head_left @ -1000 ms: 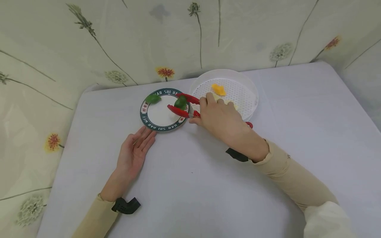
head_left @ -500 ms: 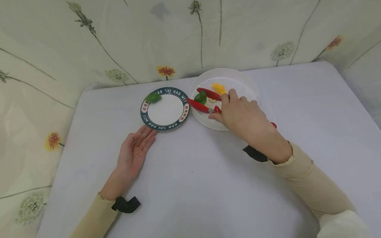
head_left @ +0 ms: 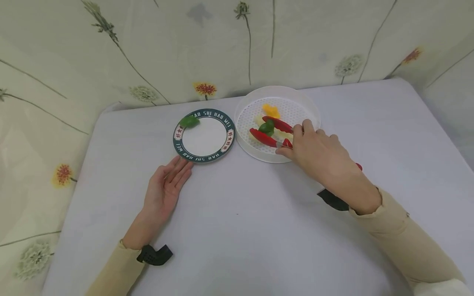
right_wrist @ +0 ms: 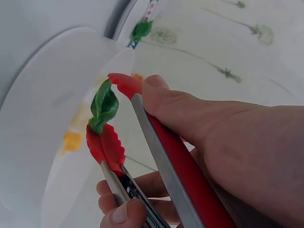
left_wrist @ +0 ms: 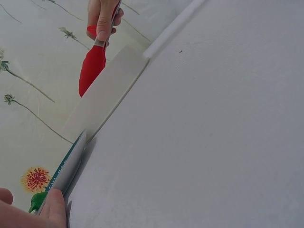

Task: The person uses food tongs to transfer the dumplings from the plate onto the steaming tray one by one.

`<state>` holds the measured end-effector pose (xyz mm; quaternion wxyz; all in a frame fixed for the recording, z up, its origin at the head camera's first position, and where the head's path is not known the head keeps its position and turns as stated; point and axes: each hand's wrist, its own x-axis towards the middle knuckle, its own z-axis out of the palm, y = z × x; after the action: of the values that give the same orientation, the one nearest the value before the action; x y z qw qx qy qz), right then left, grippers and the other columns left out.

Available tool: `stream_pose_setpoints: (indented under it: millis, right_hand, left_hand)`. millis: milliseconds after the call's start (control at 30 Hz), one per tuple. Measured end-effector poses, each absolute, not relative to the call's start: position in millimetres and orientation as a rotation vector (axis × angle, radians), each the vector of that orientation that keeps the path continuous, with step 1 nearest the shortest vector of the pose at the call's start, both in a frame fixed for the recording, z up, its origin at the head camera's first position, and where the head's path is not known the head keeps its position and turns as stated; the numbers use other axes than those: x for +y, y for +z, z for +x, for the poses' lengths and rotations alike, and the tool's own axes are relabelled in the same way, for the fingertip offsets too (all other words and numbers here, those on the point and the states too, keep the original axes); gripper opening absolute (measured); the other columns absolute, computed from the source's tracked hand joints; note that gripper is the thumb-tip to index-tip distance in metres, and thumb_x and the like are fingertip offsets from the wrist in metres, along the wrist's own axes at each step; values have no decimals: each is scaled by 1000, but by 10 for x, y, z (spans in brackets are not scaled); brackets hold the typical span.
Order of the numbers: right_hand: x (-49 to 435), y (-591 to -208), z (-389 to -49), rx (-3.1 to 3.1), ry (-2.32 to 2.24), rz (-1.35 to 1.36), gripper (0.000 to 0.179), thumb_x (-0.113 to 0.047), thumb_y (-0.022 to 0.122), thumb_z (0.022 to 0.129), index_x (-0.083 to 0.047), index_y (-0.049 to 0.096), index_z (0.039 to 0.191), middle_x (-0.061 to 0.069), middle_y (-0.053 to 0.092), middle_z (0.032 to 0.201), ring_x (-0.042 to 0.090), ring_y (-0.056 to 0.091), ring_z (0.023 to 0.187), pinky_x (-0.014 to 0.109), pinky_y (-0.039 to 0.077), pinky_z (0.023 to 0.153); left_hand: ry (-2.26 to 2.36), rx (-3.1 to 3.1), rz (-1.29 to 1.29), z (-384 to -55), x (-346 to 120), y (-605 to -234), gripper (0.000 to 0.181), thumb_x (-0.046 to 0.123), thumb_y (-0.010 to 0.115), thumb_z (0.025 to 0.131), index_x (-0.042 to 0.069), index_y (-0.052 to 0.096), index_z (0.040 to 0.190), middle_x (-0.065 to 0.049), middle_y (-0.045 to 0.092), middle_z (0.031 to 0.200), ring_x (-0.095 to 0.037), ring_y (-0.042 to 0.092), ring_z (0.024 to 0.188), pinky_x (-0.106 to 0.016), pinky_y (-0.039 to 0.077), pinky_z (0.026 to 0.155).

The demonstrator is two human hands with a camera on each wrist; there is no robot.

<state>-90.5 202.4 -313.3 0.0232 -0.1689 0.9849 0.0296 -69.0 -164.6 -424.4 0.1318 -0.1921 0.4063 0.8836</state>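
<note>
Over the basket (head_left: 259, 155), a green pepper (head_left: 266, 128) sits between the tips of the tongs (head_left: 263, 137), round which the right hand (head_left: 326, 160) curls its grip. The left hand (head_left: 163, 191), straight-fingered and holding nothing, touches the rim of the plate (head_left: 204, 142), where another pepper (head_left: 189, 121) lies.

White capitals on the plate's (head_left: 203, 159) dark green rim read HAO SHI HAO WEI along its near side; the far side repeats them, the start hidden by a green pepper (head_left: 189, 122). Left and right panels (head_left: 229, 136) bear small red Chinese characters.
</note>
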Motion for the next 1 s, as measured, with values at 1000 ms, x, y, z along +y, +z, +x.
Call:
stream_pose_setpoints:
  millis: [1000]
  right_hand:
    - [2016, -3167, -872, 3003, 34, -484, 66, -50, 73, 100, 13, 55, 106, 20, 48, 89, 30, 52, 61, 41, 51, 50]
  left_hand:
    - [2554, 1211, -551, -658, -1616, -4173, 54, 20, 32, 116, 11, 31, 169, -10, 40, 173, -21, 48, 158, -24, 48, 125]
